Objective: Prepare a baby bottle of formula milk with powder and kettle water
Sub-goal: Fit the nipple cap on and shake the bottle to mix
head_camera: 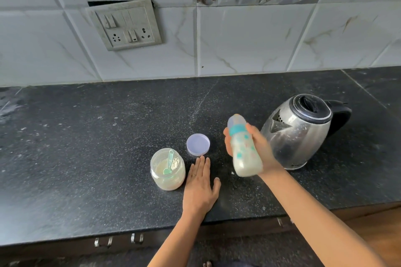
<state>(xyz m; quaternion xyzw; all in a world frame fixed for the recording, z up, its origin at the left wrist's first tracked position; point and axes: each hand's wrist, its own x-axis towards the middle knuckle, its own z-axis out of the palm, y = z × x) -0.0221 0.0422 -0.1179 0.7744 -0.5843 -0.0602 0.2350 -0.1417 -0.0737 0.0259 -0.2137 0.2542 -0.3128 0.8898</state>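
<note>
My right hand (258, 147) grips a capped baby bottle (244, 150) full of milky liquid, held above the black counter (86, 147) and blurred by motion. It has a teal ring and a clear cap on top. Flat on the counter, my left hand (200, 188) rests with straight fingers, just right of the open powder jar (168, 169). A green scoop (169, 162) lies inside the jar on the pale powder. The jar's lilac lid (198, 144) sits behind my left fingertips. A steel kettle (301, 130) with a black lid stands right behind the bottle.
A tiled wall with a grey switch and socket panel (124, 25) rises behind the counter. Powder specks dot the counter around the jar. The counter's front edge runs above dark drawers with metal handles (119, 240).
</note>
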